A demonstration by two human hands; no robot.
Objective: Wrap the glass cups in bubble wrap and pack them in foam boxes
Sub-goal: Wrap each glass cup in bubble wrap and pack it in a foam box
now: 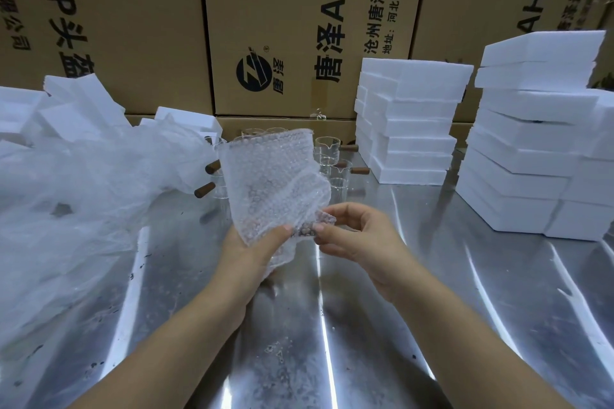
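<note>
Foam boxes (408, 123) stacked closed at far right on the steel table (365, 325). A second, taller stack (525, 156) stands just right of it, lids on, contents not visible. Loose foam pieces (69, 100) are heaped far left, partly under a crumpled clear plastic bag (66, 189). Closed cardboard cartons (272, 26) form the back wall.

Glass cups (327, 149) with brown wooden handles stand on the table at centre far, unwrapped. Some are hidden behind the bubble wrap, so no clear count.

Bubble wrap sheet (272, 183) is held up off the table at centre, crumpled, in front of the cups.

The left hand (255, 249) grips the sheet's lower edge, thumb on the near face and fingers curled behind it, mostly hidden. The right hand (352, 236) pinches the sheet's lower right corner between thumb and index fingertip, with the other fingers loosely curled and touching nothing. The two hands' thumb tips are just beside each other on the wrap. Both forearms are bare and above the table.
</note>
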